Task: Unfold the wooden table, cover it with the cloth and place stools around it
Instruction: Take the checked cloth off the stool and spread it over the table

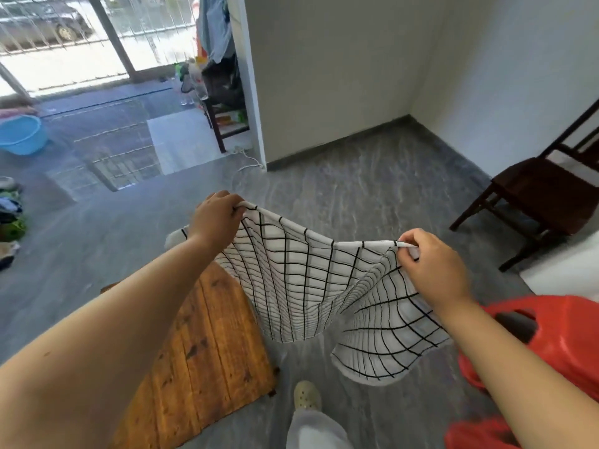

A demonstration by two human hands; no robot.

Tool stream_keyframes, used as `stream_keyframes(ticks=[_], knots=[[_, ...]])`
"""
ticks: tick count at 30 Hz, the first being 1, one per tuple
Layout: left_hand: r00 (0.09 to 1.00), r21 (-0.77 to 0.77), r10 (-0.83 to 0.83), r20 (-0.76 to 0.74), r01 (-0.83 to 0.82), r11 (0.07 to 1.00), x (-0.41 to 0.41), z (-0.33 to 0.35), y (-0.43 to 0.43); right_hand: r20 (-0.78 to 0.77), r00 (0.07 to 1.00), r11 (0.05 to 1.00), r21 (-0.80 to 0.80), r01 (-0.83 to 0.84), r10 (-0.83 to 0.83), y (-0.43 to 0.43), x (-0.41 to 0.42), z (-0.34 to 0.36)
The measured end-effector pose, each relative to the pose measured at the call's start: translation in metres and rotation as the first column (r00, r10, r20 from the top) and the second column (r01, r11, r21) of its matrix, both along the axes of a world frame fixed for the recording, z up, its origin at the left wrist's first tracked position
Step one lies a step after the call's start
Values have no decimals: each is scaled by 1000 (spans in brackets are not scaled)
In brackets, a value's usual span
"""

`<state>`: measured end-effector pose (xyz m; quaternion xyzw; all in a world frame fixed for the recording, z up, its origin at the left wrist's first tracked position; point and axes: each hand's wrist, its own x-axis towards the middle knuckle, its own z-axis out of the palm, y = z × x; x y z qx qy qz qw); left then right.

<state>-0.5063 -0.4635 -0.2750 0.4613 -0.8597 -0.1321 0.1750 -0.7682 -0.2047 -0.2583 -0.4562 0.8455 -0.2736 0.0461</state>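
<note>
White cloth (311,280) with a black grid hangs in the air between the two hands; the left hand (217,218) is closed in a pinch on one upper corner and the right hand (436,264) is closed in a pinch on the other, so the top edge sags between them and the lower part falls in folds. The wooden counter (201,345) stands unfolded below and to the left, its plank top partly under the cloth's left side; red plastic stools (564,338) wait just to the right.

To do this step well, I think the hands should move apart first until the top edge is straight; then carry the cloth over the counter so the far edge lands first, and lower it slowly toward the body; the grid lines can help to keep it parallel with the planks. The hanging folds could catch on a counter corner, so it is better to lift a little before laying.
</note>
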Motion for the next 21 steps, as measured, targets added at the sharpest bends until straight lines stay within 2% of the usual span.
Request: stream_keyframes(ticks=[6,10,16,21], knots=[[994,-23,97,42,-96,995,0,3,-79,-35,983,983,40,-181,182,-79,-17,-7],[990,-94,110,84,-102,990,16,9,-124,-127,945,953,47,-298,302,-125,-13,-9],[983,-169,172,69,-158,973,66,24,-179,-201,909,930,28,-367,365,-197,21,-3],[976,-188,215,38,-204,961,143,25,-207,-243,883,912,10,-411,401,-242,83,0]])
